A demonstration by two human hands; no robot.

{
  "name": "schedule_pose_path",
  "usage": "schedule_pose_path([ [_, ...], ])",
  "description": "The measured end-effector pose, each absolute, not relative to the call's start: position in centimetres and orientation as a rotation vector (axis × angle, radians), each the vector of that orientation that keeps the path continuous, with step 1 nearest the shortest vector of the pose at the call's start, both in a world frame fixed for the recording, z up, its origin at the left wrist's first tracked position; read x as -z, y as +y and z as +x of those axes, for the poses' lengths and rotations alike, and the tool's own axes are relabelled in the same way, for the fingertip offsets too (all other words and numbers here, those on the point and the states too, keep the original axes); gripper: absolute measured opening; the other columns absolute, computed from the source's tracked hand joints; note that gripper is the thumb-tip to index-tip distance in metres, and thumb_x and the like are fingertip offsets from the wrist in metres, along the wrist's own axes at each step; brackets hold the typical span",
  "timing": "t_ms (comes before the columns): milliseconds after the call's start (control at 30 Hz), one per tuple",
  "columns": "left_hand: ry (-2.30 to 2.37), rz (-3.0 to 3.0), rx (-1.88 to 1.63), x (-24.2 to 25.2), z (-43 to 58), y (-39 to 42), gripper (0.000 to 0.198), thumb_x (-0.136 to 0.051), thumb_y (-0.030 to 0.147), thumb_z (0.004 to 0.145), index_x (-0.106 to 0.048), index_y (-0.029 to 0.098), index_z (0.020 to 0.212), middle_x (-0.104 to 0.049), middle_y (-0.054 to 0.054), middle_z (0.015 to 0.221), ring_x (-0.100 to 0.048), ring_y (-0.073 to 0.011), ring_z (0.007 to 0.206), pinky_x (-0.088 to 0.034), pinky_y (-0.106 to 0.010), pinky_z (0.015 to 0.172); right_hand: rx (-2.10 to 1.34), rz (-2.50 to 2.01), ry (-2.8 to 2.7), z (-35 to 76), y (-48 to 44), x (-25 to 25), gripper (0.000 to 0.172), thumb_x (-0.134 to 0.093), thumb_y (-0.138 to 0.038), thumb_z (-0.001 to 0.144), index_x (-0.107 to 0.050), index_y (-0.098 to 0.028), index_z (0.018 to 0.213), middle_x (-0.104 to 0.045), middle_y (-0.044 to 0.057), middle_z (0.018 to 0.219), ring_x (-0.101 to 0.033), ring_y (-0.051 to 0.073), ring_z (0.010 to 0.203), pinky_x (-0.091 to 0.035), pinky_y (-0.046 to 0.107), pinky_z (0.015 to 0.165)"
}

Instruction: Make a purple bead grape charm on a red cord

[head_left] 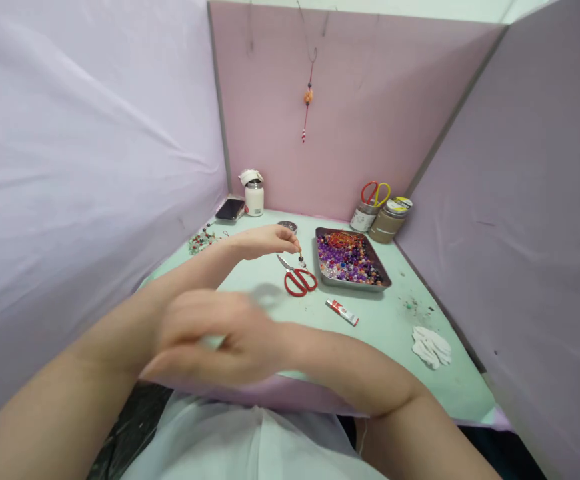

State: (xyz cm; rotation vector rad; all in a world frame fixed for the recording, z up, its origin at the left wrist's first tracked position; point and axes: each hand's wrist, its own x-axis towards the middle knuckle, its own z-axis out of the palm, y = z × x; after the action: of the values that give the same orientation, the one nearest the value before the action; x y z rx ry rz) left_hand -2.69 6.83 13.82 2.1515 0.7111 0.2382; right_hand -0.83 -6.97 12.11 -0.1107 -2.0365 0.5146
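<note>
Holds a bead drop (301, 257) in the left hand (265, 240), thumb and forefinger pinched shut on its top end, out over the middle of the tabletop (395, 313), nearer the back edge than the front. Grips it by the very top, seemingly to let it hang free and clear of the surface. Hangs close to upright, long axis near vertical, lower end pointing down at the scissors (297, 277), just above their blades and apparently not touching. Holds the right hand (220, 340) low near the front edge, crossed toward the left side and well apart from the left hand; too blurred to tell whether open, closed or holding anything. Has the tray (355, 285) of beads just right of the scissors, likely for easy reach, with a glue tube (341, 311) in front of it. Has jars (377, 217) at the back right corner and pads (431, 347) by the right edge, probably to spare the working middle.
</note>
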Motion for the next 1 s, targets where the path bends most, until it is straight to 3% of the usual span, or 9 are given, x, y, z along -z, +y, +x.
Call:
schedule_pose_path([
  [100,0.732,2.017,-0.242,-15.5,-3.6,6.4,0.019,-0.061,0.028,0.069,-0.062,0.017,0.085,-0.069,-0.004,0.094,-0.062,-0.0177,0.09,-0.046,-0.029,0.08,-0.434,-0.507,-1.692,4.6,-5.5,-11.8,0.019,-0.048,-0.029,0.09,-0.057,-0.023,0.074,-0.058,-0.002,0.073,-0.055,0.012,0.07,-0.045,0.027,0.069],
  [300,0.753,1.774,-0.256,-16.2,-3.9,6.0,0.014,-0.063,0.022,0.071,-0.052,0.017,0.079,-0.067,-0.007,0.101,-0.066,-0.0194,0.09,-0.049,-0.036,0.083,-0.466,-1.04,-1.138,13.1,-2.1,-7.3,0.022,-0.05,-0.039,0.087,-0.054,-0.021,0.074,-0.051,-0.002,0.067,-0.046,0.011,0.061,-0.039,0.024,0.061],
  [633,0.755,1.554,-0.399,-16.0,-7.0,8.5,0.018,-0.066,0.028,0.074,-0.052,0.018,0.08,-0.069,-0.006,0.088,-0.066,-0.0177,0.087,-0.046,-0.04,0.089,-0.619,-1.091,-1.094,15.4,-0.5,-4.2,0.025,-0.057,-0.045,0.079,-0.058,-0.02,0.076,-0.057,-0.001,0.066,-0.046,0.011,0.057,-0.038,0.024,0.056],
  [900,1.385,1.942,-0.537,-14.1,-10.3,13.6,0.012,-0.061,0.027,0.068,-0.052,0.02,0.071,-0.068,-0.004,0.08,-0.066,-0.0208,0.082,-0.049,-0.03,0.071,-0.483,-1.081,-0.925,18.3,0.0,-4.5,0.024,-0.058,-0.044,0.076,-0.057,-0.02,0.077,-0.055,-0.002,0.065,-0.045,0.01,0.055,-0.035,0.024,0.052],
  [1000,1.669,2.132,-0.68,-14.2,-9.2,12.6,0.013,-0.058,0.024,0.07,-0.059,0.02,0.082,-0.068,-0.005,0.087,-0.063,-0.0243,0.089,-0.047,-0.032,0.075,-0.432,-1.088,-0.864,19.2,0.0,-4.6,0.023,-0.059,-0.043,0.076,-0.056,-0.021,0.076,-0.051,-0.004,0.059,-0.042,0.01,0.052,-0.033,0.024,0.05],
])
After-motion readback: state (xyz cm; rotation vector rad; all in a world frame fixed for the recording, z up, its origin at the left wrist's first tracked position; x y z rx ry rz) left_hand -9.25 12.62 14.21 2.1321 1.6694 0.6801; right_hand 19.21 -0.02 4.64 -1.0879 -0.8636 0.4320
